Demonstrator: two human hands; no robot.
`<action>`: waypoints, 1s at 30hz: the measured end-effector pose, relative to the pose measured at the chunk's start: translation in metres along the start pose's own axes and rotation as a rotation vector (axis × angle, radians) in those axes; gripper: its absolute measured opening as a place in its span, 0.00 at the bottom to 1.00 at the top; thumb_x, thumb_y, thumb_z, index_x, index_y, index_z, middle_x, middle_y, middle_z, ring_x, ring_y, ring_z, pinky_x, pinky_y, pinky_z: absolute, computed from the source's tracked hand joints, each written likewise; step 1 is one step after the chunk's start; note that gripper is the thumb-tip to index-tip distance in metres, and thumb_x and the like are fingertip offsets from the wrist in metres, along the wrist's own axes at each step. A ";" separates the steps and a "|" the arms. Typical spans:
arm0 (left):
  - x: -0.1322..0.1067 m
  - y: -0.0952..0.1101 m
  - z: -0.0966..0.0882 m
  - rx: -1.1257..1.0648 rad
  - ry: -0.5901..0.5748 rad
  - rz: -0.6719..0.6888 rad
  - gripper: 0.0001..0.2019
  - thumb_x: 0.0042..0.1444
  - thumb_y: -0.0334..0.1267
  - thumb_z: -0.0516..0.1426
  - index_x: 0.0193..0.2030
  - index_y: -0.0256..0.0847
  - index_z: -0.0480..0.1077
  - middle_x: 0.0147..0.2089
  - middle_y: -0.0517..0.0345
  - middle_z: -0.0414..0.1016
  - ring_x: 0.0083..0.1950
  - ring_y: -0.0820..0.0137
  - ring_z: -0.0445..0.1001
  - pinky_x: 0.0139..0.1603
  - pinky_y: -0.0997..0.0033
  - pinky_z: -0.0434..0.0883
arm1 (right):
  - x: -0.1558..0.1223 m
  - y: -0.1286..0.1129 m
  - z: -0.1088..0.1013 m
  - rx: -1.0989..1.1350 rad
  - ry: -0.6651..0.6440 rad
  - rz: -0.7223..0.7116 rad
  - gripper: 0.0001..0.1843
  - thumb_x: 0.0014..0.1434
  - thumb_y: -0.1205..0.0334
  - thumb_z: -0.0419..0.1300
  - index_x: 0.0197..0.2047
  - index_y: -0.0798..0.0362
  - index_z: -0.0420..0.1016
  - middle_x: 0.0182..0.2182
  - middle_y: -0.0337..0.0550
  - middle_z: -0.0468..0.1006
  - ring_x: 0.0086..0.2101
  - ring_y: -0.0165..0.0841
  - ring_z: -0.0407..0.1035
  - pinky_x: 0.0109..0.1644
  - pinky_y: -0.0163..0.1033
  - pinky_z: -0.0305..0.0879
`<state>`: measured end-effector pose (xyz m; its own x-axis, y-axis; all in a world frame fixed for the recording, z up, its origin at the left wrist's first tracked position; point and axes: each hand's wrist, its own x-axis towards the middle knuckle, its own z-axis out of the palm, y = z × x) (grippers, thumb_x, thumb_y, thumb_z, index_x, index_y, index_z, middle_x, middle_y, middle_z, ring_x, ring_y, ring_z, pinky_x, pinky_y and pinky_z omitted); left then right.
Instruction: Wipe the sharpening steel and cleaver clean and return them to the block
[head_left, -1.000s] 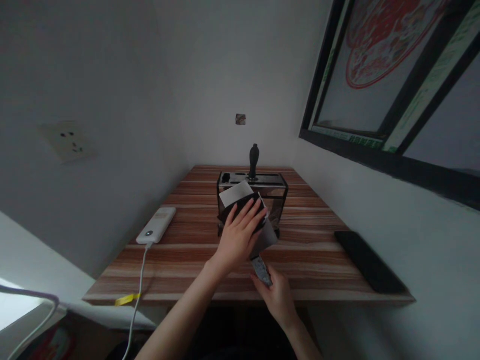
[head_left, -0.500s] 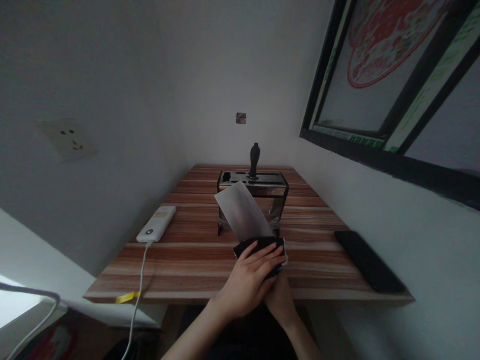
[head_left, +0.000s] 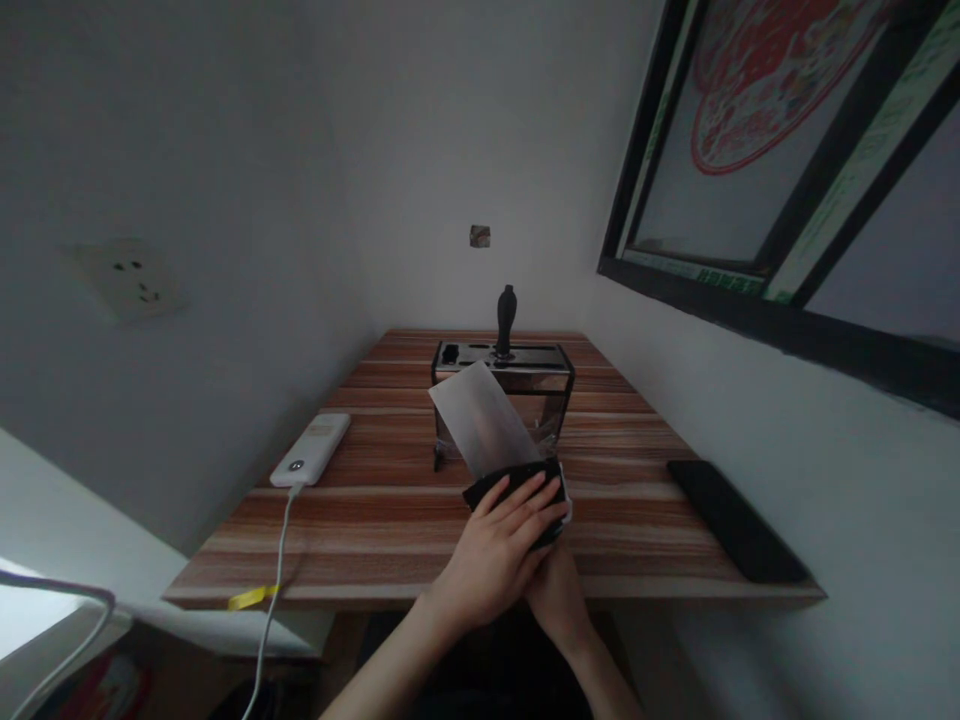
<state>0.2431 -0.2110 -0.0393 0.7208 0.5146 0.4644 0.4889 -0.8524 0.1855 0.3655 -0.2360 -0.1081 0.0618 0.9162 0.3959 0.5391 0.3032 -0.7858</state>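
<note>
A cleaver (head_left: 484, 418) with a broad grey blade points up and to the left over the table. Folded across the lower blade is a black cloth (head_left: 480, 490) with a pale edge on its right. My left hand (head_left: 506, 535) is closed over this cloth, its fingers lying side by side and pressing it on the blade. Under it, my right hand (head_left: 553, 580) grips the cleaver from below; its fingers and the handle are mostly hidden. Behind the blade stands a knife block (head_left: 559, 390) with a metal top and dark frame. A black-handled tool (head_left: 507, 318) rises from its top.
On the left of the striped wooden table (head_left: 367, 560) lies a white power bank (head_left: 313, 448) with a white cable (head_left: 279, 570) hanging over the edge. Yellow tape (head_left: 249, 598) marks the front edge. A black phone-like slab (head_left: 731, 520) lies at the right, beside the wall.
The cloth has shifted slightly up along the blade and tilted, with my left hand moving along with it. The whole view has drifted a little; the knife block stays in place.
</note>
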 end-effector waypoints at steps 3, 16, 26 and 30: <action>0.004 -0.004 -0.003 0.030 0.003 0.004 0.22 0.63 0.35 0.49 0.64 0.46 0.55 0.68 0.56 0.54 0.70 0.69 0.48 0.68 0.56 0.48 | 0.000 -0.001 -0.001 0.027 -0.054 0.033 0.11 0.53 0.65 0.52 0.34 0.57 0.76 0.31 0.52 0.80 0.33 0.41 0.76 0.33 0.37 0.69; 0.031 -0.048 -0.040 0.223 0.160 -0.107 0.24 0.63 0.33 0.47 0.65 0.45 0.53 0.70 0.56 0.49 0.71 0.67 0.44 0.68 0.55 0.42 | -0.002 -0.004 -0.001 -0.017 -0.049 0.035 0.09 0.56 0.57 0.57 0.31 0.54 0.69 0.21 0.38 0.73 0.22 0.30 0.67 0.27 0.30 0.59; 0.052 -0.082 -0.069 0.267 0.326 -0.179 0.21 0.65 0.37 0.44 0.64 0.44 0.54 0.69 0.55 0.50 0.71 0.67 0.43 0.68 0.53 0.41 | -0.004 -0.002 0.001 -0.035 -0.035 0.027 0.11 0.56 0.56 0.57 0.29 0.55 0.69 0.19 0.37 0.70 0.21 0.28 0.65 0.26 0.30 0.58; 0.052 -0.076 -0.061 0.300 0.365 -0.193 0.21 0.65 0.36 0.45 0.65 0.44 0.53 0.69 0.54 0.50 0.71 0.67 0.44 0.68 0.51 0.39 | -0.003 -0.001 0.002 -0.013 -0.029 0.031 0.11 0.56 0.55 0.58 0.29 0.55 0.69 0.19 0.37 0.71 0.21 0.28 0.66 0.26 0.30 0.58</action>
<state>0.2129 -0.1250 0.0237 0.4110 0.5481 0.7285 0.7546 -0.6529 0.0656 0.3634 -0.2389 -0.1093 0.0541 0.9325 0.3571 0.5484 0.2711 -0.7911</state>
